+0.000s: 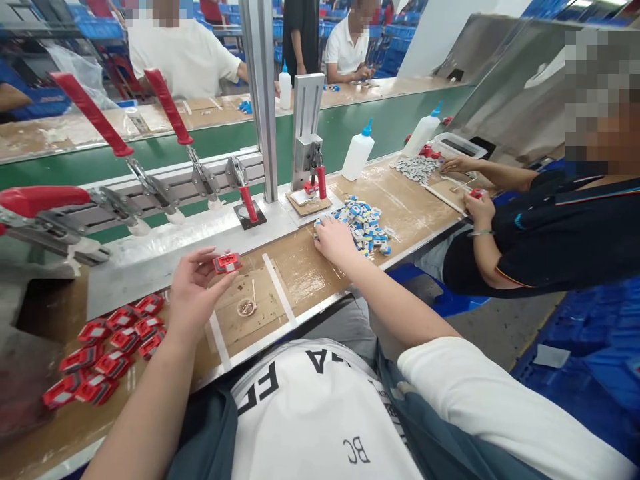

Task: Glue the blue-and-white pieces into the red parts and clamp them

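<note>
My left hand (193, 283) is raised over the bench, thumb and fingers closed around the edges of a small red plastic housing (227, 263) with a dark rim and a recess. My right hand (336, 240) reaches to the left edge of a pile of small blue-and-white plastic parts (367, 227), fingers curled down. Whatever lies under its fingertips is mostly hidden. Left of my left forearm, several more red housings (115, 340) lie in rows. Between my hands, a small round dish (246, 307) with a thin stick in it sits on cardboard.
Red-handled toggle clamps (165, 107) stand along a metal rail at the left. A clamp fixture (310, 180) and a white squeeze bottle (358, 153) stand behind the pile. To the right, a co-worker (545, 220) handles a red part beside grey pieces (416, 169).
</note>
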{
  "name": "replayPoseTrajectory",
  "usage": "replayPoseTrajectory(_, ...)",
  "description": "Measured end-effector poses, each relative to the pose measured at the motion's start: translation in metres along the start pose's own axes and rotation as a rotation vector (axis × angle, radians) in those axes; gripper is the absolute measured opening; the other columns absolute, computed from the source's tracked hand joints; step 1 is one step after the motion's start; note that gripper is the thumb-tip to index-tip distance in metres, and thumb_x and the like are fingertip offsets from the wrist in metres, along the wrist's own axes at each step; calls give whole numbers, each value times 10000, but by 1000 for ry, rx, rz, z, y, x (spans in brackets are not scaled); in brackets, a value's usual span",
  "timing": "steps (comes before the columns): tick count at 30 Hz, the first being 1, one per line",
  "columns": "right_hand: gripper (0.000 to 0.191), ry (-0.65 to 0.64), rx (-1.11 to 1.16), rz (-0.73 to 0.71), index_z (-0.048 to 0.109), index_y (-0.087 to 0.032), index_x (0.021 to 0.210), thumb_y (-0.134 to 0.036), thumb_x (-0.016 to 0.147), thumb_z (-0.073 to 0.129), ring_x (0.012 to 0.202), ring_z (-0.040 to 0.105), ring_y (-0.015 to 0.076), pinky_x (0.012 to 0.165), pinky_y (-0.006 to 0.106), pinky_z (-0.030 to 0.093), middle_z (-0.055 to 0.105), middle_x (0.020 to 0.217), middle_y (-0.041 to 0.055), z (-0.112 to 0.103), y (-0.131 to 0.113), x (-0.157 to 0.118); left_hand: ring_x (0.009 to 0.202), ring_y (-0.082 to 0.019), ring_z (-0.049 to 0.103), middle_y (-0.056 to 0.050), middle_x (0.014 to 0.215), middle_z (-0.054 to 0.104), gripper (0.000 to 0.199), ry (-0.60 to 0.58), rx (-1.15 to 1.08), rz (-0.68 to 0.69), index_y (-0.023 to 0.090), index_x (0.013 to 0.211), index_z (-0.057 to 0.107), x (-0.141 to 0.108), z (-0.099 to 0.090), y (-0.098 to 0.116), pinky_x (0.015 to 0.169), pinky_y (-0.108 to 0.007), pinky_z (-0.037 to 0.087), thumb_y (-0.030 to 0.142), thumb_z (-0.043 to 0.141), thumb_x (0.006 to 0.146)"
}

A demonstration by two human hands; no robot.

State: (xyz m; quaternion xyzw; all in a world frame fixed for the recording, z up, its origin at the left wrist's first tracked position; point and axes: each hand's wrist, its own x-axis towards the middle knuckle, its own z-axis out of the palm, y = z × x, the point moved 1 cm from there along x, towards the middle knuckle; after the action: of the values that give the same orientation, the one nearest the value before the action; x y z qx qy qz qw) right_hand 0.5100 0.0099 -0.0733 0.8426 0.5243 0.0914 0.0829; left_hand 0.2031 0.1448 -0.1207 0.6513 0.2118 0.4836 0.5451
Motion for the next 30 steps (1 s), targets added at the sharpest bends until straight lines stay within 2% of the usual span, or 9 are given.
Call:
replayPoseTrajectory(4,279,71,214,-119,755,-74,1114,-206,1045,519,1190,651,332,1073,451,456,748,1169,235,-1,-7,3,1001,-191,785,-19,1136,668,570,-109,-88,33,246,1160,569,7,13,17,935,-374,674,290,963,750)
replayPoseTrajectory(6,248,162,572,-145,745,-122,1096,-253,1058,537,1116,695,289,1044,436,510,777,1112,175,2,-10,3,997,-186,784,-10,1102,670,565,-159,-108,48,247,1145,549,11,19,19,934,-366,672,278,959,756)
replayPoseTrajectory(8,208,177,1102,-125,713,-177,1117,-332,1046,593,964,738,229,917,384,593,788,1042,97,7,-18,2,988,-177,778,-4,1086,665,578,-176,-119,49,247,1135,544,15,24,18,932,-354,669,279,968,744)
replayPoseTrajectory(11,240,-10,1882,10,658,-229,1137,-400,981,720,755,748,163,713,298,642,779,924,16,18,-41,0,970,-168,767,-1,1095,652,614,-179,-127,6,249,1144,541,20,31,13,924,-351,668,294,983,720)
replayPoseTrajectory(14,192,-215,2269,187,682,-205,1093,-314,957,762,757,760,134,729,244,663,807,927,38,22,-64,-3,983,-177,765,-8,1107,651,618,-201,-119,-69,252,1176,541,22,36,7,919,-361,668,319,970,737)
replayPoseTrajectory(17,197,-259,2345,204,749,-182,1097,-290,937,784,816,764,118,787,210,664,835,1068,82,17,-73,-9,998,-185,763,-22,1113,659,601,-215,-81,-83,244,1180,553,22,36,2,927,-364,664,332,960,747)
replayPoseTrajectory(22,524,-137,2158,-28,784,-244,1249,-463,793,923,851,769,153,788,282,677,822,1209,82,-1,-66,-23,1078,-211,757,-51,1144,681,548,-251,-31,-44,238,1177,554,19,34,0,1006,-413,643,352,933,797)
replayPoseTrajectory(27,485,53,1903,-171,820,-246,1214,-503,811,904,902,776,196,929,414,681,820,1109,62,-22,-61,-36,1048,-209,765,-60,1156,685,527,-307,-93,-49,240,1177,538,15,35,6,966,-404,651,370,917,834)
replayPoseTrajectory(30,425,101,1809,-211,832,-250,1186,-489,839,885,911,776,209,949,434,677,809,1027,50,-31,-63,-41,1030,-208,761,-57,1141,699,530,-278,-51,22,240,1181,563,13,33,9,973,-409,644,372,932,824)
